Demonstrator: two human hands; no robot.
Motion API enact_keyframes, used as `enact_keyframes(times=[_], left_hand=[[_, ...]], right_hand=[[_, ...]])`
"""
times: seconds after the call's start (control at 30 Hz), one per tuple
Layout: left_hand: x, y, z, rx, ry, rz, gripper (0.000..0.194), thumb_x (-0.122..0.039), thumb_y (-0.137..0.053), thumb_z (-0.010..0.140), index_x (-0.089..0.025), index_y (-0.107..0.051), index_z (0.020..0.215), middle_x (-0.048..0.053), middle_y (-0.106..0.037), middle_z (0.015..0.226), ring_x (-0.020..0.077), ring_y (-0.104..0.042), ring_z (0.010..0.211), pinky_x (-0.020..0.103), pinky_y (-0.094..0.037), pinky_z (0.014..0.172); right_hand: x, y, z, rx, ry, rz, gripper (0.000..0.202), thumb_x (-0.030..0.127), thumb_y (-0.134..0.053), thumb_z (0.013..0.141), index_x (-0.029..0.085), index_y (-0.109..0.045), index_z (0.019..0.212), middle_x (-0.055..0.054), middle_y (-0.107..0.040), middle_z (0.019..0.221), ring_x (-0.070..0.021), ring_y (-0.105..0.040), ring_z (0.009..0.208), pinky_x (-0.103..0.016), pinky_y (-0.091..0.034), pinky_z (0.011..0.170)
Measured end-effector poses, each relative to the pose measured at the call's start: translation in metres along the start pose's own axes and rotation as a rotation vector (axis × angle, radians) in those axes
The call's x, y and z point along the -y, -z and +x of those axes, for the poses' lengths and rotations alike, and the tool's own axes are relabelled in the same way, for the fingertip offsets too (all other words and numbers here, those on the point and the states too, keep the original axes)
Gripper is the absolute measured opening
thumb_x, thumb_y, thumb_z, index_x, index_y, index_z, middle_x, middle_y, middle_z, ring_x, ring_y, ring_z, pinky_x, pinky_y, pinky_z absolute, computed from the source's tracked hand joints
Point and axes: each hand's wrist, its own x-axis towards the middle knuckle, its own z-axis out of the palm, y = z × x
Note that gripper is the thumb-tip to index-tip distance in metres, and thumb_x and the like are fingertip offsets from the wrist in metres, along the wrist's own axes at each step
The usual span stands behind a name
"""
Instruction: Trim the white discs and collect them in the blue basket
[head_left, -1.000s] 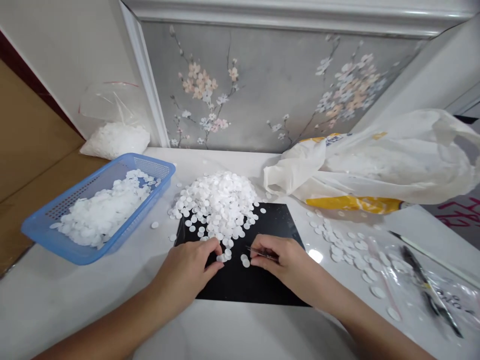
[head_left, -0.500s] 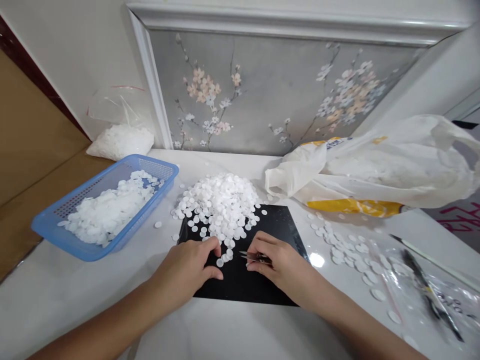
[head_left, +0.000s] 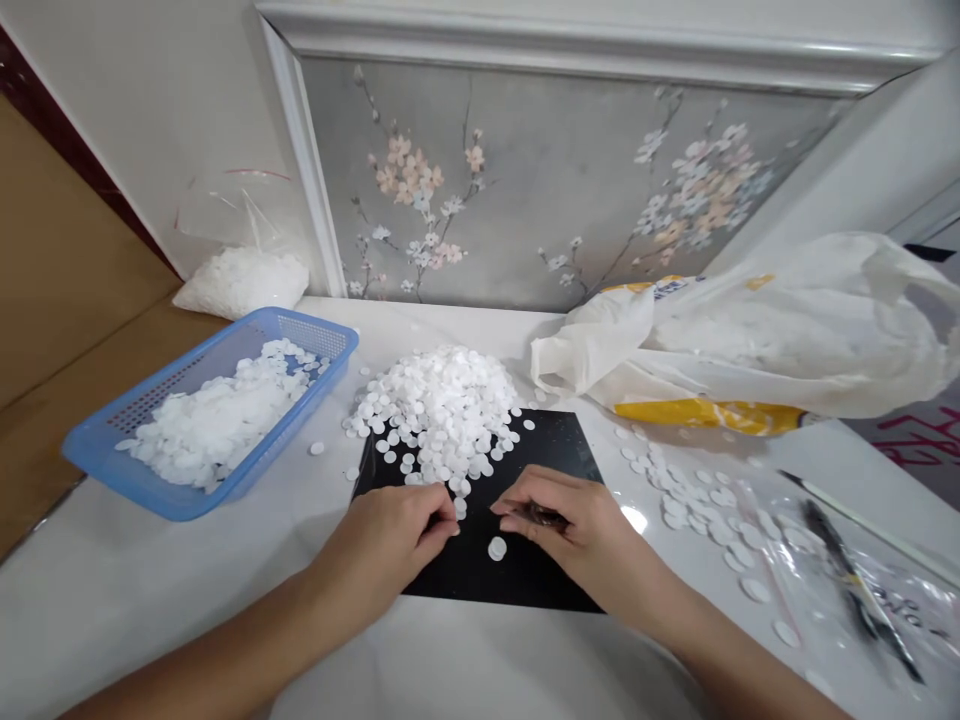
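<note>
A heap of small white discs (head_left: 454,405) spills over the back of a black mat (head_left: 480,580). My left hand (head_left: 409,530) is closed in a pinch at the heap's front tip; what its fingertips hold, if anything, is too small to make out. Over the mat's right part, my right hand (head_left: 566,515) is closed around a dark metal tool (head_left: 546,515), mostly hidden by the fingers. Between the hands, nearer the front edge, a white disc or two overlapping (head_left: 496,548) lie apart on the mat.
At left stands a blue basket (head_left: 82,450) of discs, with a clear bag (head_left: 244,280) of white pieces behind. A white and yellow plastic bag (head_left: 750,340) lies back right. Loose discs (head_left: 697,500), a clear bag and black-handled pliers (head_left: 862,590) lie right.
My left thumb and finger have come together. A disc or two now lie apart from the heap, between the hands. The tool's tips, visible before, are now tucked behind my right fingers.
</note>
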Motion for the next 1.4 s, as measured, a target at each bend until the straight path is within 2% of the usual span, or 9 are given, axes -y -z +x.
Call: enact_keyframes(times=[0.13, 0.3, 0.47, 0.57, 0.67, 0.8, 0.93, 1.2, 1.4], left_hand=[[-0.005, -0.006, -0.002, 0.047, 0.122, -0.326, 0.023, -0.040, -0.053, 0.081, -0.020, -0.059, 0.074, -0.007, -0.037, 0.055, 0.0102, -0.033, 0.053, 0.022, -0.025, 0.051], [-0.006, -0.005, -0.001, 0.044, 0.102, -0.534, 0.030, -0.044, -0.051, 0.084, -0.017, -0.056, 0.073, -0.003, -0.049, 0.065, 0.0103, -0.040, 0.061, 0.022, -0.031, 0.058], [-0.001, -0.007, 0.001, 0.037, 0.184, -0.754, 0.039, -0.054, -0.042, 0.086, -0.018, -0.056, 0.081, -0.010, -0.025, 0.049, 0.0073, -0.020, 0.044, 0.021, -0.017, 0.044], [-0.002, -0.009, -0.001, 0.017, 0.193, -0.761, 0.033, -0.048, -0.063, 0.075, -0.018, -0.061, 0.090, -0.008, -0.038, 0.055, 0.0067, -0.030, 0.048, 0.020, -0.023, 0.047], [-0.006, -0.011, -0.003, -0.015, 0.188, -0.764, 0.026, -0.038, -0.072, 0.069, -0.017, -0.065, 0.082, -0.004, -0.050, 0.063, 0.0082, -0.041, 0.057, 0.020, -0.028, 0.052], [-0.010, -0.012, -0.004, 0.010, 0.227, -0.887, 0.023, -0.038, -0.066, 0.075, -0.015, -0.062, 0.071, -0.002, -0.054, 0.063, 0.0054, -0.031, 0.049, 0.021, -0.020, 0.048], [-0.011, -0.011, -0.004, 0.074, 0.264, -0.976, 0.023, -0.036, -0.064, 0.076, -0.014, -0.058, 0.071, -0.001, -0.058, 0.065, 0.0035, -0.025, 0.044, 0.022, -0.016, 0.046], [-0.011, -0.010, -0.007, 0.041, 0.214, -0.851, 0.026, -0.038, -0.062, 0.077, -0.015, -0.057, 0.067, 0.000, -0.061, 0.065, 0.0049, -0.032, 0.046, 0.021, -0.020, 0.045], [-0.006, -0.008, -0.001, -0.056, 0.242, -0.924, 0.026, -0.039, -0.062, 0.077, -0.015, -0.057, 0.068, -0.002, -0.058, 0.062, 0.0040, -0.029, 0.045, 0.021, -0.018, 0.044]], right_hand=[[0.008, -0.015, -0.002, 0.042, -0.074, 0.105, 0.012, 0.029, -0.061, 0.082, 0.020, -0.063, 0.075, 0.003, -0.060, 0.066, -0.0117, -0.050, 0.059, -0.022, -0.034, 0.052], [0.012, -0.020, -0.002, 0.105, -0.188, 0.332, 0.020, 0.031, -0.055, 0.085, 0.017, -0.060, 0.072, 0.001, -0.062, 0.066, -0.0113, -0.048, 0.060, -0.023, -0.033, 0.054], [0.011, -0.016, 0.000, 0.056, -0.236, 0.437, 0.029, 0.041, -0.058, 0.083, 0.017, -0.058, 0.067, 0.001, -0.058, 0.062, -0.0093, -0.039, 0.052, -0.023, -0.027, 0.048], [0.011, -0.018, -0.001, 0.014, -0.269, 0.496, 0.033, 0.046, -0.057, 0.082, 0.016, -0.055, 0.066, 0.002, -0.056, 0.059, -0.0073, -0.028, 0.045, -0.023, -0.021, 0.043], [0.015, -0.024, -0.002, -0.002, -0.260, 0.546, 0.034, 0.046, -0.055, 0.083, 0.018, -0.050, 0.066, 0.003, -0.052, 0.057, -0.0075, -0.026, 0.046, -0.023, -0.020, 0.044], [0.022, -0.028, -0.005, 0.049, -0.203, 0.505, 0.026, 0.037, -0.049, 0.086, 0.020, -0.042, 0.067, 0.005, -0.045, 0.057, -0.0098, -0.033, 0.052, -0.022, -0.026, 0.048], [0.022, -0.026, -0.007, 0.044, -0.158, 0.421, 0.027, 0.032, -0.042, 0.088, 0.021, -0.038, 0.064, 0.007, -0.030, 0.056, -0.0100, -0.028, 0.051, -0.022, -0.025, 0.047], [0.022, -0.028, -0.006, 0.019, -0.205, 0.298, 0.032, 0.039, -0.050, 0.087, 0.019, -0.050, 0.063, 0.002, -0.054, 0.062, -0.0121, -0.045, 0.059, -0.023, -0.033, 0.054], [0.022, -0.026, -0.008, 0.011, -0.182, 0.303, 0.030, 0.037, -0.050, 0.088, 0.018, -0.051, 0.065, 0.003, -0.051, 0.061, -0.0118, -0.042, 0.059, -0.024, -0.032, 0.055]])
